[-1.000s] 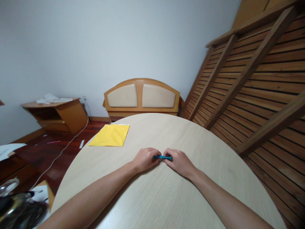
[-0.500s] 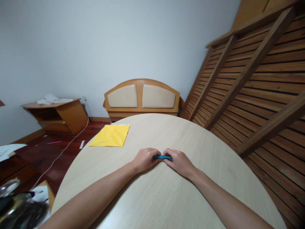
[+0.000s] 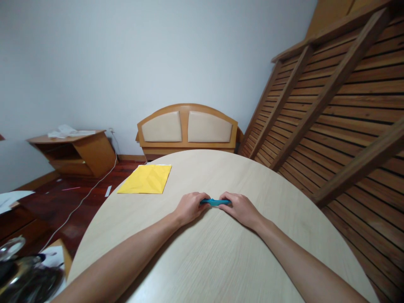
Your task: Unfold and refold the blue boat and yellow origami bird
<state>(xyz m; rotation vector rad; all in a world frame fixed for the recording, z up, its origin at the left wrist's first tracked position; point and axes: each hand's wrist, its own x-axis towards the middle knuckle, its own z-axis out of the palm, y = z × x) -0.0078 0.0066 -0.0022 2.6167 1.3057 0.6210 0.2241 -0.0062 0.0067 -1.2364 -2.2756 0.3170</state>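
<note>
Just above the round table (image 3: pixel 202 252), a narrow teal-blue object (image 3: pixel 215 202) spans the gap between my two hands. Its exact kind is hard to make out; it looks like a slim, flat strip. My left hand (image 3: pixel 191 208) is closed on its left end, and my right hand (image 3: pixel 240 209) pinches the right end. Fingers cover both ends, so only the middle part shows plainly. Beyond my left hand, a creased yellow sheet (image 3: pixel 147 179) lies flat near the table's left edge, with a white edge showing behind it.
A slatted wooden frame (image 3: pixel 328 97) leans along the right side. Behind the table stands a padded headboard (image 3: pixel 187 126). At left are a low cabinet (image 3: pixel 72 153) with white papers on top, a cable on the floor, and a cluttered corner.
My hands have moved slightly apart and a little farther from me. More of the teal-blue object's middle now shows, and it appears straighter and broader. The yellow sheet stays in place.
</note>
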